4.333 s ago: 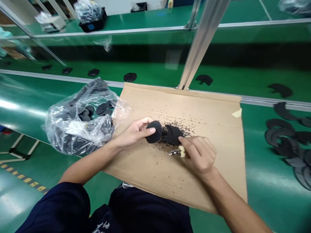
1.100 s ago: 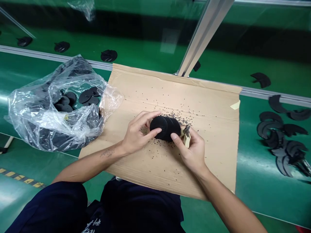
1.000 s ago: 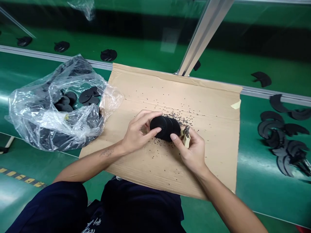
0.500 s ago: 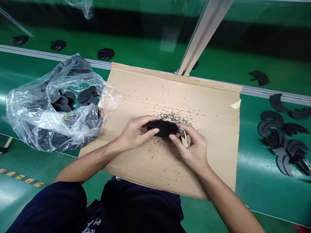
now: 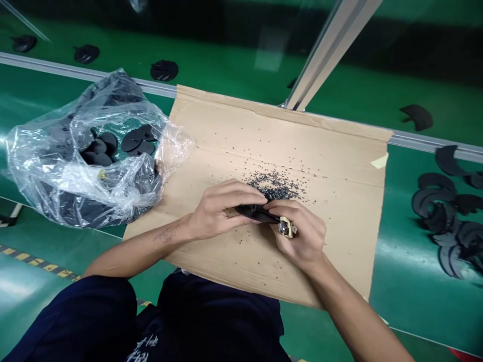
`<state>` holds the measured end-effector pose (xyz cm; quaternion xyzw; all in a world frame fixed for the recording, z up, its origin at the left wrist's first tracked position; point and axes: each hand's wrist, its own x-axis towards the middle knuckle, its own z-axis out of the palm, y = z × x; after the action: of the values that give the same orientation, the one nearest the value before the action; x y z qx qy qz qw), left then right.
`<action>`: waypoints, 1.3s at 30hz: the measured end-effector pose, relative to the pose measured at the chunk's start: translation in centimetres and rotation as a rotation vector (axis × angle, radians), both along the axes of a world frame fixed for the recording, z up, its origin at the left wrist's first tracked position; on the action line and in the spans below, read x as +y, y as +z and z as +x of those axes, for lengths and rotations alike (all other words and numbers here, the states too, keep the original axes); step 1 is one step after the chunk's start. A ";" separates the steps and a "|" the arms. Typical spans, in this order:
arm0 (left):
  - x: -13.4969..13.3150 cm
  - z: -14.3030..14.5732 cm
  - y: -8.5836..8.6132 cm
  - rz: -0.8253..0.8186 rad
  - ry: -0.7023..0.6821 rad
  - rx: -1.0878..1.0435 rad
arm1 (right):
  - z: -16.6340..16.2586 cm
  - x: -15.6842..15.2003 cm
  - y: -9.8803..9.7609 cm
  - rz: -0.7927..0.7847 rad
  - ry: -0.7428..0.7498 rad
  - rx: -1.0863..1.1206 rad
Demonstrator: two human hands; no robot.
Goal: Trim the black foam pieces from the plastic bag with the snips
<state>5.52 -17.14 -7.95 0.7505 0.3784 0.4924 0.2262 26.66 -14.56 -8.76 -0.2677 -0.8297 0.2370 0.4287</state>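
Note:
My left hand (image 5: 219, 208) is closed around a black round plastic part (image 5: 254, 212), held nearly flat over the cardboard sheet (image 5: 324, 166). My right hand (image 5: 302, 234) grips a small cutter with cream handles (image 5: 287, 229), its tip at the right edge of the black part. Both hands meet above the middle of the cardboard. A heap of small black trimmings (image 5: 275, 183) lies just beyond my fingers.
A clear plastic bag (image 5: 86, 156) full of black round parts lies at the left. Several black curved pieces (image 5: 445, 211) are scattered on the green surface at the right. More black parts (image 5: 164, 70) sit on the far green belt. A slanted metal post (image 5: 324, 50) rises behind the cardboard.
The black part has tipped from facing me to lying almost flat between my hands. My hands have closed in together and dropped slightly toward me. The view has shifted a little.

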 end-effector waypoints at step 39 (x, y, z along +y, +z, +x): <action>-0.5 0.1 0.5 0.092 -0.025 -0.046 | 0.1 -0.2 0.3 -0.006 0.068 -0.025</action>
<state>5.63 -17.65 -7.44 0.7532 0.3407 0.5234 0.2063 26.72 -14.76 -8.42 -0.2438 -0.8428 0.2506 0.4092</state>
